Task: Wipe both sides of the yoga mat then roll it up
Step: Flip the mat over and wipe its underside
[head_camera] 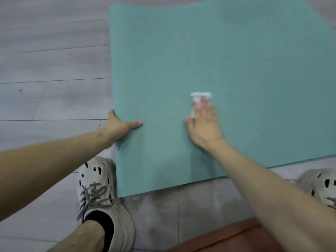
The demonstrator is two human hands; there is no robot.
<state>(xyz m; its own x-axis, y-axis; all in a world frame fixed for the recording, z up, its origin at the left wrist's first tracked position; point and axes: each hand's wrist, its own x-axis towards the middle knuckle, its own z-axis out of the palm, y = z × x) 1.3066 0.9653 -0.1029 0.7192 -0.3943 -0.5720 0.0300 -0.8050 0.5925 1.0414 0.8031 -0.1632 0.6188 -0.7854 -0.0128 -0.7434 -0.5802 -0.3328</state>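
A teal yoga mat (pixel 209 57) lies flat on the grey floor and fills the upper right of the view. My left hand (pixel 120 127) grips the mat's left edge, thumb on top and fingers hidden beneath it. My right hand (pixel 204 124) lies flat on the mat with straight fingers, pressing a small white cloth (pixel 200 98) against the surface. The cloth pokes out beyond my fingertips, and the hand is blurred by motion.
Grey wood-look floor planks (pixel 51 66) spread to the left of the mat. My two pale perforated shoes stand at the mat's near edge, one at the left (pixel 101 193) and one at the right (pixel 321 186). A reddish-brown surface (pixel 227 239) shows at the bottom.
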